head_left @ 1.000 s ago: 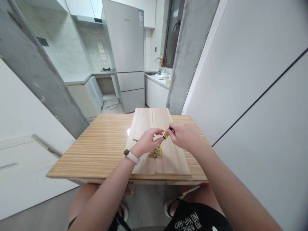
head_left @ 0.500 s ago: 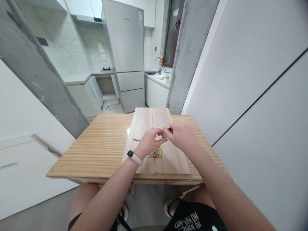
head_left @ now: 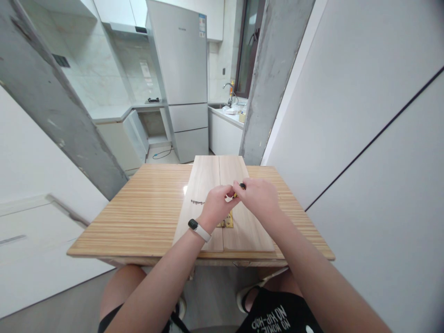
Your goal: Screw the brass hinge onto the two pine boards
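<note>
Above the boards my two hands meet around a small yellow-and-black screwdriver (head_left: 243, 186). Only part of its handle shows; any shaft is hidden by fingers. My right hand (head_left: 259, 196) is closed on the black end. Thumb and fingers of my left hand (head_left: 217, 203) pinch at the yellow lower part. Under my left hand a brass-coloured hinge (head_left: 228, 221) lies across the seam of two pale wooden boards (head_left: 208, 173), partly covered by that hand. Several dark screws (head_left: 196, 202) lie on the left board, just left of my left hand.
The boards rest side by side on a striped wooden table (head_left: 138, 217). A grey fridge (head_left: 183, 69) stands beyond it, with a sink counter (head_left: 225, 125) to its right. A white panel (head_left: 364, 152) rises close to the table's right side.
Both hands have shifted slightly, my right hand a little to the left and my left wrist a little to the right. More of the hinge and less of the screwdriver's yellow part is now covered.
</note>
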`<action>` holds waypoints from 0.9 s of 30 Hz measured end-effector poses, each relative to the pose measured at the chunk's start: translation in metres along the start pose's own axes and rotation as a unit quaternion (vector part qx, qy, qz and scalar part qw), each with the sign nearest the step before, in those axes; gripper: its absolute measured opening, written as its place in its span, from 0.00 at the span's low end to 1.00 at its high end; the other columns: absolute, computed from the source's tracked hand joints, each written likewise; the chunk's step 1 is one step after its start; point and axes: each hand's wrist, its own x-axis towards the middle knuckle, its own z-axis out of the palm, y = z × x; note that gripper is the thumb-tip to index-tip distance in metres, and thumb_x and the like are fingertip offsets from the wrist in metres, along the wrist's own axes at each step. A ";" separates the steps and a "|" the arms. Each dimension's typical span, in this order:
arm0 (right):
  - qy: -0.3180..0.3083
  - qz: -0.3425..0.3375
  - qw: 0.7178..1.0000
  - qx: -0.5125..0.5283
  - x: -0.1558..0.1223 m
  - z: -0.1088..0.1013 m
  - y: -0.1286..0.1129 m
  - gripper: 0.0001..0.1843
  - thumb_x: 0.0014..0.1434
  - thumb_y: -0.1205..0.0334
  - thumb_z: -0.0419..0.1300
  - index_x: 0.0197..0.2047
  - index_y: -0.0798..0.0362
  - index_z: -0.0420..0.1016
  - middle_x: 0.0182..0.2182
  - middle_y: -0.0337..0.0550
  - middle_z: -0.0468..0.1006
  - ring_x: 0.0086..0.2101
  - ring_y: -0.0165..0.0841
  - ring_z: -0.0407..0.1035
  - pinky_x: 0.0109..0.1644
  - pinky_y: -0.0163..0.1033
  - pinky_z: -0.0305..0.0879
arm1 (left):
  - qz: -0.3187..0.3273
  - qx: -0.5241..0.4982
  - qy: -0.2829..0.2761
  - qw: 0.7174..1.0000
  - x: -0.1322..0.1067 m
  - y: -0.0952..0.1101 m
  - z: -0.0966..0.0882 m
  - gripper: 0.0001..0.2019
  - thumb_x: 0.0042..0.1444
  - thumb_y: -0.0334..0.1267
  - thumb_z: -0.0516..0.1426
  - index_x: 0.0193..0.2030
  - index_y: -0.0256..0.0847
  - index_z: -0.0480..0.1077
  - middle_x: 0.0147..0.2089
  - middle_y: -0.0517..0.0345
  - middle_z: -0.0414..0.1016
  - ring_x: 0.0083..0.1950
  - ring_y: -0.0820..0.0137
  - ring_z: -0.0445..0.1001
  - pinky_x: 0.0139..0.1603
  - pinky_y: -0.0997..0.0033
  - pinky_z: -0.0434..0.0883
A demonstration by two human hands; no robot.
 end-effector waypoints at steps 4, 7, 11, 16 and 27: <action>-0.022 -0.018 0.999 0.018 -0.001 -0.002 0.002 0.31 0.71 0.39 0.47 0.37 0.54 0.82 0.33 0.55 0.83 0.35 0.43 0.77 0.37 0.41 0.59 | 0.006 -0.007 0.001 1.000 0.001 -0.001 -0.002 0.06 0.59 0.36 0.64 0.33 0.40 0.71 0.32 0.61 0.75 0.34 0.70 0.72 0.38 0.70 0.67; -0.023 -0.065 0.995 0.067 -0.001 -0.006 0.008 0.25 0.70 0.41 0.52 0.42 0.53 0.79 0.37 0.53 0.83 0.37 0.42 0.76 0.38 0.41 0.60 | 0.016 -0.031 -0.009 0.999 0.001 -0.001 -0.004 0.01 0.60 0.34 0.62 0.37 0.41 0.74 0.34 0.60 0.76 0.36 0.70 0.72 0.40 0.70 0.68; -0.023 -0.156 0.972 0.173 0.002 -0.013 0.020 0.15 0.69 0.53 0.60 0.53 0.52 0.74 0.47 0.50 0.82 0.39 0.39 0.76 0.41 0.40 0.64 | 0.018 -0.034 -0.019 0.999 0.002 0.000 -0.006 0.06 0.62 0.38 0.62 0.35 0.40 0.72 0.33 0.60 0.75 0.36 0.70 0.72 0.39 0.69 0.68; -0.063 -0.240 0.939 0.240 0.006 -0.019 0.030 0.15 0.66 0.72 0.58 0.54 0.52 0.75 0.51 0.49 0.80 0.46 0.38 0.75 0.50 0.41 0.66 | 0.020 -0.042 -0.049 0.998 0.003 -0.001 -0.009 0.03 0.63 0.37 0.62 0.39 0.41 0.75 0.37 0.58 0.78 0.40 0.68 0.75 0.43 0.68 0.70; -0.063 -0.276 0.933 0.223 0.010 -0.009 0.031 0.13 0.66 0.75 0.55 0.40 0.53 0.80 0.40 0.46 0.81 0.41 0.35 0.74 0.46 0.39 0.64 | 0.025 -0.025 -0.153 0.988 0.010 -0.004 -0.021 0.09 0.66 0.35 0.59 0.50 0.44 0.79 0.43 0.54 0.80 0.46 0.63 0.74 0.49 0.64 0.71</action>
